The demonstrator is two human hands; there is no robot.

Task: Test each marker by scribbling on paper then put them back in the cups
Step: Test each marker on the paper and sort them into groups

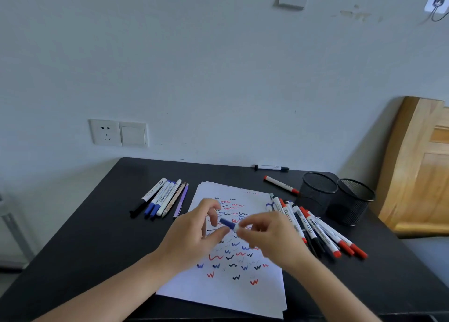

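From the head view, a blue-capped marker [228,224] is pinched at its white barrel by the right hand [269,239], over the paper [243,292]. Just past that grip, the cap is flanked by the loosely curved left hand [194,234]; whether it touches cannot be told. The marker is judged light, stiff and smooth, best pinched mid-barrel.

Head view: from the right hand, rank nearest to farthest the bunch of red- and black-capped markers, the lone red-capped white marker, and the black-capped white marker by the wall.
1. Bunch of red- and black-capped markers, just right of the right hand.
2. Lone red-capped white marker, farther back, ahead of the hand.
3. Black-capped white marker, farthest back, by the wall.
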